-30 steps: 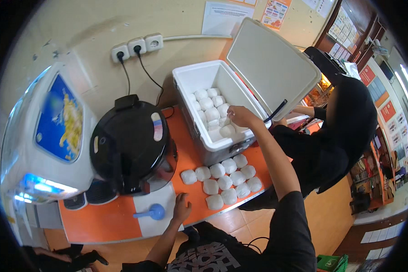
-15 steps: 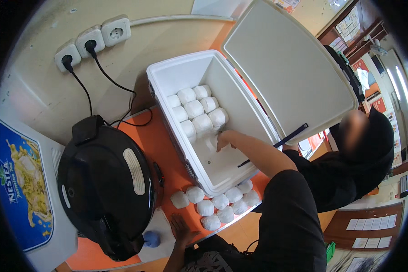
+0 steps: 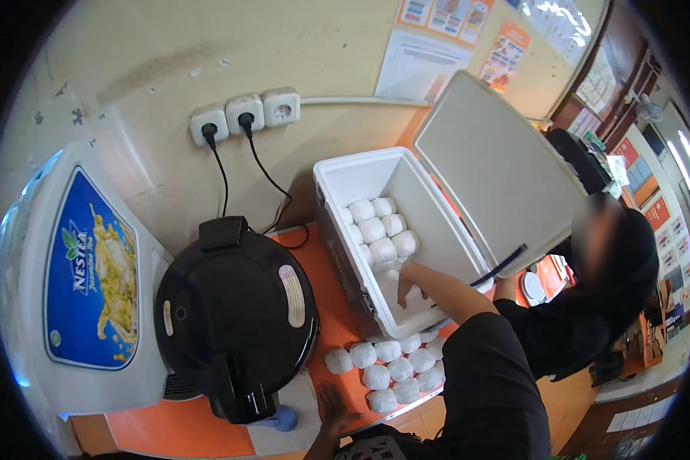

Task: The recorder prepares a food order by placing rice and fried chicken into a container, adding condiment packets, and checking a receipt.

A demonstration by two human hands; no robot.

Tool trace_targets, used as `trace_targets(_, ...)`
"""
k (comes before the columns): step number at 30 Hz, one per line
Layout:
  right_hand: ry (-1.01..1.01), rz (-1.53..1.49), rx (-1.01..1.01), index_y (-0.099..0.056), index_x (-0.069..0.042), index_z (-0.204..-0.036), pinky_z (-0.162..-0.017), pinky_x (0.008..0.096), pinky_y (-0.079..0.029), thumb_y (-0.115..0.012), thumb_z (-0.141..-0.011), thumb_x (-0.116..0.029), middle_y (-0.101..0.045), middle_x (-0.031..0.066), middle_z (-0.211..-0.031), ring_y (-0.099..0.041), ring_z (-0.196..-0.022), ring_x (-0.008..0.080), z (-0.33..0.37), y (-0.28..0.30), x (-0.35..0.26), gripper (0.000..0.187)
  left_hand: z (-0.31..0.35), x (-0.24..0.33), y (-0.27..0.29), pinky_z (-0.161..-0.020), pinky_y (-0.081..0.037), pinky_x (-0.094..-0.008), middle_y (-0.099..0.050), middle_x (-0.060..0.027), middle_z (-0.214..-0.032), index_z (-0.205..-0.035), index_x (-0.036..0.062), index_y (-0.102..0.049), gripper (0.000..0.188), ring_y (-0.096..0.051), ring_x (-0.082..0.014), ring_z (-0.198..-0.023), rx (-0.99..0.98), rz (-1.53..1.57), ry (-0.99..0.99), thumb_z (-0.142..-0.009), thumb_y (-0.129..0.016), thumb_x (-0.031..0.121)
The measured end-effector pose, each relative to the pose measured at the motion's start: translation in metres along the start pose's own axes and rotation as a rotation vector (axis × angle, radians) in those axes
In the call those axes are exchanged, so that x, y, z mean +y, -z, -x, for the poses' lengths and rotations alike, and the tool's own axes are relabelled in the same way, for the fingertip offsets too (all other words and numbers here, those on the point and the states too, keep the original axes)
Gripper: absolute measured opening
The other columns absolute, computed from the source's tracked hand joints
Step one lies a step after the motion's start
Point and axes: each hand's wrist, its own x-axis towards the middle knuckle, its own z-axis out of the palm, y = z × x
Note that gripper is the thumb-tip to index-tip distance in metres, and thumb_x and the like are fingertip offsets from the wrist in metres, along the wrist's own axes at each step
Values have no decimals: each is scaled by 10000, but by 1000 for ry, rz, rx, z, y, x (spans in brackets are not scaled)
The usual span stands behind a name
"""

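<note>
My right hand (image 3: 409, 285) reaches down into an open white cooler box (image 3: 345, 162), its fingers hanging loosely apart with nothing visible between them. Just beside it, toward the box's far left end, white wrapped round bundles (image 3: 372, 229) lie packed in rows. My left hand (image 3: 334, 408) lies spread on the tabletop, close to the near edge. To its right, more white round bundles (image 3: 399, 369) sit grouped on the orange table (image 3: 328, 307), in front of the cooler. Some of these are hidden behind my right sleeve.
A black round-lidded cooker (image 3: 234, 314) stands left of the cooler, with a blue-and-white drink dispenser (image 3: 92, 268) beyond it. Cords run to wall sockets (image 3: 245, 113). The cooler's lid (image 3: 498, 169) is raised; a person in black (image 3: 583, 307) is at the right.
The view has shifted, so the whole scene sits lower and farther right. My right hand remains inside the cooler, its fingers now dangling downward. My left hand stays on the table.
</note>
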Motion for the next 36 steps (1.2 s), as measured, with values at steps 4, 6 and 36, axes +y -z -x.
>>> trace_targets(4, 44, -144, -57, -469, 108, -1315, -806, 451, -577, -850, -579, -503, -571, 272, -1236, -677, -901, 337, 77, 13, 23, 1029, -7, -2, 12, -1139, 97, -590, 131, -358, -1533, -1475, -108, 80, 1499, 147, -488, -1434, 32, -18, -14, -568, -671, 819)
trace_targets(6, 386, -212, 314, -539, 90, -1209, -720, 456, -578, -825, -608, -514, -642, 240, -1106, -683, -846, 310, 156, -2, 29, 899, -7, -1, 24, -1136, 112, -586, 142, -354, -1533, -1475, -105, 91, 1512, 163, -484, -1431, 14, -16, -23, -559, -666, 830)
trace_targets(36, 358, -967, 1148, -350, -59, -1388, -983, 472, -430, -808, -653, -171, -445, 225, -1261, -444, -1189, 431, 283, -817, 364, 873, 269, 486, -129, -1031, -408, -476, -553, -158, -1276, -1319, 36, -466, 532, -521, -280, -1218, -1187, 1440, -42, -966, -550, 425)
